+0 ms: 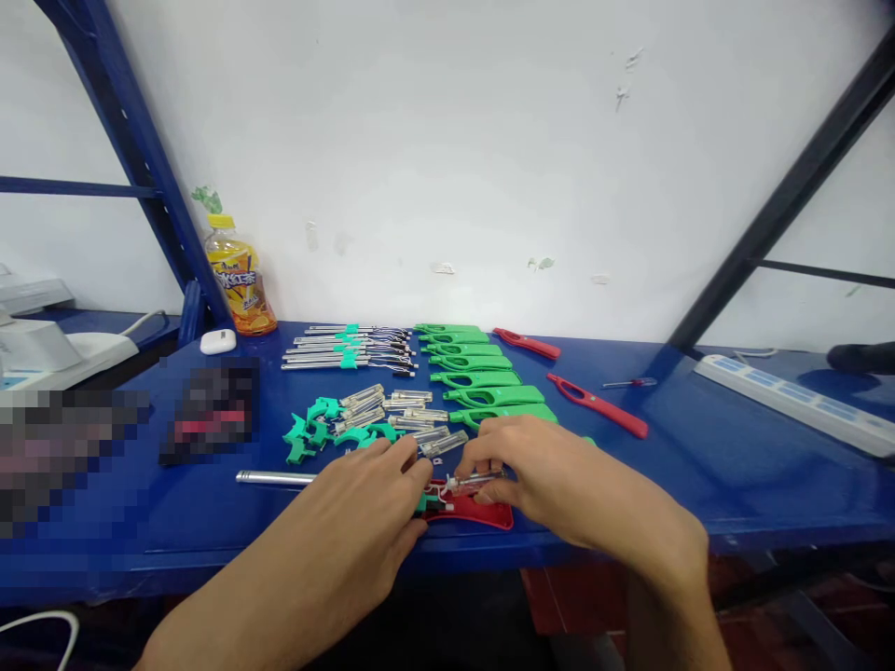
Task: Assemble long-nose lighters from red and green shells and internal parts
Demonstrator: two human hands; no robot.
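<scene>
A red lighter shell (482, 512) lies at the near edge of the blue table (699, 466), with a metal tube (274, 478) sticking out to its left. My left hand (364, 522) presses on the shell's left end with its fingers closed on it. My right hand (545, 471) pinches a clear gas tank piece (470, 483) over the shell. Just behind my hands lie several clear tanks (419, 417) and green triggers (312, 427).
Behind these sit a row of green shells (482, 377), several metal tubes with wires (350, 348), two red shells (597, 404), and a small screwdriver (629, 383). A yellow drink bottle (238, 277) stands at the back left. A white power strip (797, 403) lies at the right.
</scene>
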